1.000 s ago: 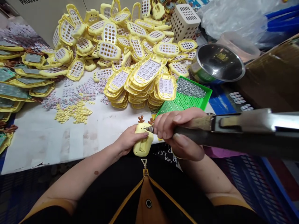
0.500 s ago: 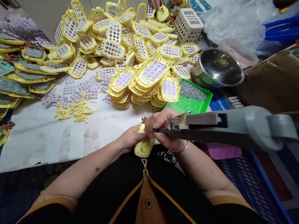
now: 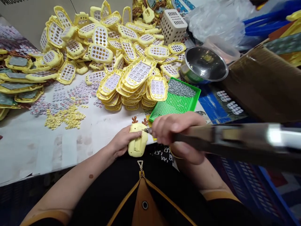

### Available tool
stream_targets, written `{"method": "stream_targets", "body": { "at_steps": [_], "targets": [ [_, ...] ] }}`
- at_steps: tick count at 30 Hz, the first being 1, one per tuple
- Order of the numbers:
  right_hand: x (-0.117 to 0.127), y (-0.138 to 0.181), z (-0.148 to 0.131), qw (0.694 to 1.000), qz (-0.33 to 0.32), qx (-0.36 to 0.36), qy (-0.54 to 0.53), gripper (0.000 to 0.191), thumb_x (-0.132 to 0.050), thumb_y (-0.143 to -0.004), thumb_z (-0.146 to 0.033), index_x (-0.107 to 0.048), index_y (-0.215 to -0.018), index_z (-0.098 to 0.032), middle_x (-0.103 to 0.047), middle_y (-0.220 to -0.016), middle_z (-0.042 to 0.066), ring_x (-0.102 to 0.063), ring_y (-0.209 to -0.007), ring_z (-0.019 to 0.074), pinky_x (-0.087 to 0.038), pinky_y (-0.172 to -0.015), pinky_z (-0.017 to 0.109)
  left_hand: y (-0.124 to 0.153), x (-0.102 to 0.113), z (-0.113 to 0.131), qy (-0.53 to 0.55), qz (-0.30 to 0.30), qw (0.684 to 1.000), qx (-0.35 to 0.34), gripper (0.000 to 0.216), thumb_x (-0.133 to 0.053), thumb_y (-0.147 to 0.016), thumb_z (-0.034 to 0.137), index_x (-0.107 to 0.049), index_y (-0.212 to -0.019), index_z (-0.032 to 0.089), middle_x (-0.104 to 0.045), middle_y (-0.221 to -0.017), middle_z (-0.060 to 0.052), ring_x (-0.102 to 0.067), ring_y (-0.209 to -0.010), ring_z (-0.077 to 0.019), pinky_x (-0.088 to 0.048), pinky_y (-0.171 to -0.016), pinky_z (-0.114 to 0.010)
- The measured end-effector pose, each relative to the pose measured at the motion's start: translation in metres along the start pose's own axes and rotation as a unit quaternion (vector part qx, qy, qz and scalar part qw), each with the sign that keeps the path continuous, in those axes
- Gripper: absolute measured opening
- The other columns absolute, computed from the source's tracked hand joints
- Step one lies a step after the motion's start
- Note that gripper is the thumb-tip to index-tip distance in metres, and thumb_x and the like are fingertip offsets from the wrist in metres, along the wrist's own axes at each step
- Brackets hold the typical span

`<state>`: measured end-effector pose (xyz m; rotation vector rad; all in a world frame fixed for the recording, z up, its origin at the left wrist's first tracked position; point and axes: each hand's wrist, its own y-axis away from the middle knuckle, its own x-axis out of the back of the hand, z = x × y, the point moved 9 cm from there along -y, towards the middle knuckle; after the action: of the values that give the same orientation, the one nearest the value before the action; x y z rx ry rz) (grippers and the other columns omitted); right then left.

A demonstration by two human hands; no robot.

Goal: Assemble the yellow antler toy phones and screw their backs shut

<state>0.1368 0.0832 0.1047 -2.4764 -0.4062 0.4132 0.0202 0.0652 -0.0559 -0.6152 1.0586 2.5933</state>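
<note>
My left hand (image 3: 124, 139) grips a yellow toy phone (image 3: 135, 149) with brown antlers at its top, back side up, at the table's front edge. The thumb lies across the back of the toy. My right hand (image 3: 178, 128) is closed round a grey electric screwdriver (image 3: 225, 136), held nearly level and partly blurred. Its bit tip appears at the upper right of the toy's back; I cannot tell whether it touches. To the right of the toy is a green perforated tray (image 3: 164, 108) with a heap of small silver screws (image 3: 181, 88).
Stacked yellow shells with white keypads (image 3: 138, 73) stand ahead, and a loose pile (image 3: 101, 51) lies behind them. Small yellow parts (image 3: 63, 117) lie on the left. A steel bowl (image 3: 204, 66), a perforated basket (image 3: 172, 26) and a cardboard box (image 3: 265, 81) stand on the right.
My right hand and the screwdriver have drawn off to the right from the toy phone, uncovering its back and antlers. The whole view has shifted a little. My left hand still holds the toy.
</note>
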Motion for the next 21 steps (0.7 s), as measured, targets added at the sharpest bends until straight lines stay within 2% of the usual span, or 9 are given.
{"method": "stream_targets", "body": {
  "at_steps": [3,6,8,11,15,21],
  "targets": [
    [0.032,0.001,-0.023,0.995,0.057,0.081,-0.008,0.018,-0.065,-0.080,-0.025,-0.064,-0.098,-0.023,-0.054,-0.055,-0.005,-0.053,-0.046,0.0122,-0.049,-0.048,0.030,0.002,0.006,0.003,0.067,0.038,0.997,0.003,0.050,-0.075,-0.074,0.023,-0.058,-0.120,0.018,-0.072,-0.098,-0.009,-0.069,-0.084,-0.0227,-0.056,-0.077,-0.036],
    [0.066,0.011,-0.017,0.991,0.115,0.070,0.013,0.020,-0.068,-0.079,-0.023,-0.066,-0.099,-0.022,-0.055,-0.057,-0.004,-0.053,-0.048,0.0130,-0.050,-0.050,0.030,0.003,0.007,0.003,0.084,0.065,0.994,0.014,0.052,-0.073,-0.077,0.026,-0.054,-0.125,0.023,-0.072,-0.107,-0.008,-0.070,-0.090,-0.0239,-0.058,-0.078,-0.039],
    [0.079,0.019,-0.008,0.990,0.129,0.052,0.023,0.021,-0.068,-0.079,-0.023,-0.065,-0.099,-0.022,-0.056,-0.058,-0.004,-0.054,-0.050,0.0131,-0.049,-0.050,0.030,0.003,0.003,0.001,0.063,0.061,0.996,0.028,0.056,-0.075,-0.073,0.020,-0.054,-0.125,0.023,-0.071,-0.111,-0.008,-0.070,-0.092,-0.0243,-0.059,-0.077,-0.038],
    [0.085,0.027,0.001,0.991,0.122,0.033,0.035,0.023,-0.067,-0.080,-0.023,-0.063,-0.102,-0.023,-0.057,-0.061,-0.004,-0.055,-0.051,0.0134,-0.049,-0.051,0.030,0.000,-0.003,0.001,0.037,0.054,0.997,0.040,0.062,-0.076,-0.070,0.014,-0.053,-0.126,0.024,-0.070,-0.115,-0.008,-0.070,-0.097,-0.0257,-0.060,-0.079,-0.039],
    [0.086,0.029,0.008,0.993,0.115,0.018,0.037,0.023,-0.066,-0.081,-0.025,-0.061,-0.103,-0.025,-0.057,-0.063,-0.005,-0.053,-0.051,0.0131,-0.047,-0.050,0.030,-0.005,-0.003,0.004,0.023,0.077,0.996,0.037,0.062,-0.074,-0.073,0.013,-0.048,-0.128,0.024,-0.068,-0.121,-0.010,-0.069,-0.101,-0.0276,-0.060,-0.083,-0.044],
    [0.082,0.028,0.021,0.995,0.085,-0.017,0.040,0.026,-0.064,-0.081,-0.024,-0.057,-0.106,-0.028,-0.055,-0.063,-0.006,-0.051,-0.050,0.0133,-0.046,-0.051,0.030,-0.007,-0.003,0.004,0.014,0.077,0.996,0.043,0.058,-0.073,-0.075,0.013,-0.049,-0.127,0.023,-0.068,-0.121,-0.010,-0.069,-0.104,-0.0275,-0.060,-0.085,-0.043]
  ]
}}
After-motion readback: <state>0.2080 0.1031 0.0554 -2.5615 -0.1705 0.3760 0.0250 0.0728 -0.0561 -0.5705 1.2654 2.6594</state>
